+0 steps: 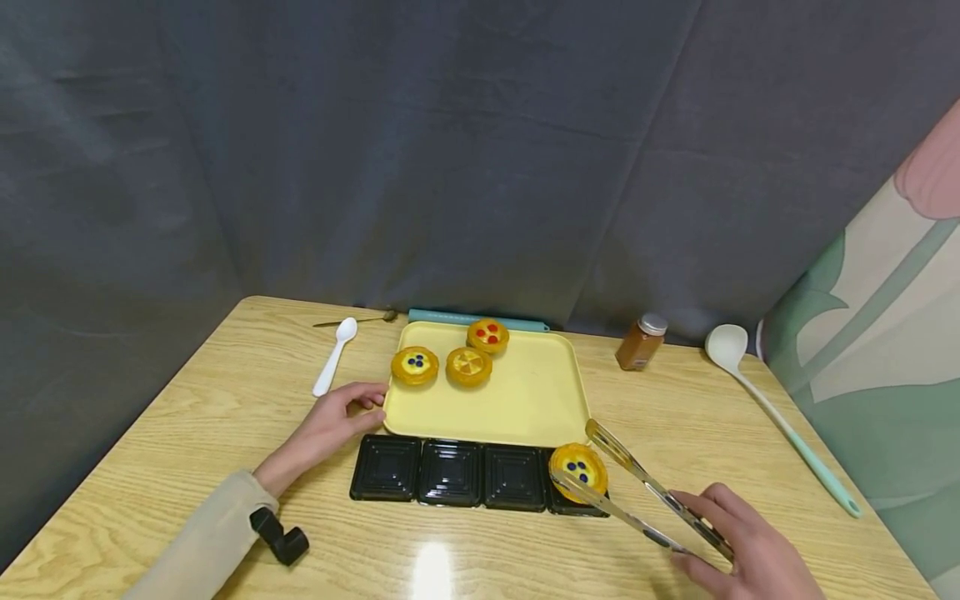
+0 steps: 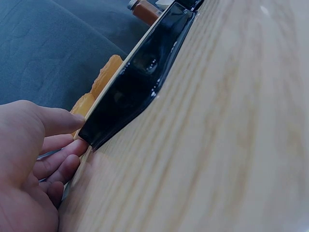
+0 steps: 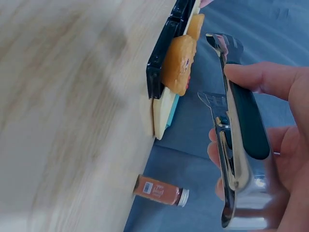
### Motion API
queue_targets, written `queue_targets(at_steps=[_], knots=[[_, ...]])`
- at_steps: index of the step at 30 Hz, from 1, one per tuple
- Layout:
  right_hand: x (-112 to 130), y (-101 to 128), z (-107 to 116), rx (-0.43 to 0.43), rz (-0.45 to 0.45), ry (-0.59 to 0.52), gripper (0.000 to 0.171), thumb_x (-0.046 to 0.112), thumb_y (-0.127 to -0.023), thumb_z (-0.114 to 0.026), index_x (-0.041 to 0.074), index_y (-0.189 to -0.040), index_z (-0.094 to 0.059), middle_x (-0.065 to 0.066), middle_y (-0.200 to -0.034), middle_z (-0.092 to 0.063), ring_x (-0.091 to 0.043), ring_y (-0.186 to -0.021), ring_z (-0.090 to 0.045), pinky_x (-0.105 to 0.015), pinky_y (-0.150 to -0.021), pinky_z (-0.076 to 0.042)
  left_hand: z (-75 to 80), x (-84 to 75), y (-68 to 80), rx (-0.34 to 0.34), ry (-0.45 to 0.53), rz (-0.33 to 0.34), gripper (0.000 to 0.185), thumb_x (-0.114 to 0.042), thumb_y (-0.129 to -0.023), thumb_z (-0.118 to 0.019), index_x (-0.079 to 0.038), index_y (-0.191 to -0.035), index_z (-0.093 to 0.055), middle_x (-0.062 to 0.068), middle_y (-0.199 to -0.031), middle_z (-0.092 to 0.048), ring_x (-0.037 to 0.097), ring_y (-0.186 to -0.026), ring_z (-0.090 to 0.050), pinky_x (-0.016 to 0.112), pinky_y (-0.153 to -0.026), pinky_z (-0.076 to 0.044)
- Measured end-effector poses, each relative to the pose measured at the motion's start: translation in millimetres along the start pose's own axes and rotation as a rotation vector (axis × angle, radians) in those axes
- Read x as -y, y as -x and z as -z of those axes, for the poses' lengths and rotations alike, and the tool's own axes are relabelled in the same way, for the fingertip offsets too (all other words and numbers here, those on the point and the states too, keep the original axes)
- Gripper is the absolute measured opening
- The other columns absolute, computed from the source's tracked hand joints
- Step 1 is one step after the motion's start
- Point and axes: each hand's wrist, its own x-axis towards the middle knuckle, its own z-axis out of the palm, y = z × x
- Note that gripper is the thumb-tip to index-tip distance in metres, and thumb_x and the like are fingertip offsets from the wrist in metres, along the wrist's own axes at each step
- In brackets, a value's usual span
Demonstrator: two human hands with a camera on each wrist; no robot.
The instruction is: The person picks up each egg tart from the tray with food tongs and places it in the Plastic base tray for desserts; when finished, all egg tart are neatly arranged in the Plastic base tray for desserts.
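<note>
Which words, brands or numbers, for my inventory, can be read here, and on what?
None can be read.
Jar: its label carries print too small and blurred to read.
Teal strip: any marks are too small to read.

Person's right grip (image 1: 753, 546) holds spread metal tongs (image 1: 649, 482); one arm overlaps blue-dotted tart (image 1: 587, 462) in rightmost compartment of black tray (image 1: 513, 477). Left grip (image 1: 337, 418) at left edge of yellow tray (image 1: 525, 408) bearing three tarts (image 1: 468, 367). On table (image 1: 187, 450): white spoon (image 1: 333, 360) left; brown jar (image 1: 636, 348), ladle (image 1: 726, 346) right.
</note>
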Motion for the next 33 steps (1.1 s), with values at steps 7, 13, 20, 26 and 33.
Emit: queue_targets(at_steps=[7,13,20,26,33], knots=[[14,-14,3,0.014,-0.024,0.033,0.053,0.022,-0.064,-0.094,0.012,-0.112,-0.074,0.015,-0.090,-0.044,0.001,-0.074,-0.039,-0.022,-0.057,-0.033,0.1,0.5,0.3,0.000,0.003,-0.007,0.040,-0.009,-0.091,-0.075,0.004,-0.128,-0.066,0.005,-0.106,-0.069,0.023,-0.099,-0.061,0.040,-0.091,-0.049],[21,-26,4,-0.010,0.025,0.031,0.059,0.022,-0.067,-0.093,0.015,-0.121,-0.070,0.018,-0.090,-0.042,0.000,-0.075,-0.039,-0.023,-0.059,-0.034,0.1,-0.1,0.3,0.001,0.001,-0.011,0.040,-0.009,-0.091,-0.075,0.004,-0.128,-0.066,0.004,-0.106,-0.069,0.023,-0.099,-0.061,0.040,-0.091,-0.049],[30,-42,5,0.066,-0.052,0.015,0.060,0.023,-0.075,-0.089,0.017,-0.131,-0.066,0.011,-0.090,-0.045,-0.006,-0.073,-0.040,-0.025,-0.059,-0.033,-0.4,-0.6,0.3,-0.003,-0.002,-0.014,0.039,-0.007,-0.091,-0.075,0.004,-0.127,-0.066,0.005,-0.106,-0.069,0.024,-0.099,-0.061,0.040,-0.091,-0.049],[36,-55,2,0.047,-0.022,-0.012,0.061,0.019,-0.075,-0.088,0.018,-0.131,-0.066,0.011,-0.088,-0.043,-0.006,-0.069,-0.037,-0.024,-0.056,-0.031,-0.4,-0.4,0.2,0.002,0.001,-0.015,0.039,-0.007,-0.091,-0.074,0.005,-0.127,-0.065,0.005,-0.106,-0.069,0.024,-0.099,-0.062,0.040,-0.092,-0.049],[44,-70,-4,0.056,-0.011,-0.025,0.060,0.018,-0.074,-0.089,0.019,-0.130,-0.067,0.010,-0.087,-0.044,-0.007,-0.068,-0.036,-0.025,-0.055,-0.031,-0.3,0.1,-0.1,0.001,-0.001,-0.008,0.039,-0.008,-0.091,-0.074,0.005,-0.127,-0.065,0.005,-0.106,-0.068,0.023,-0.099,-0.061,0.041,-0.092,-0.049]])
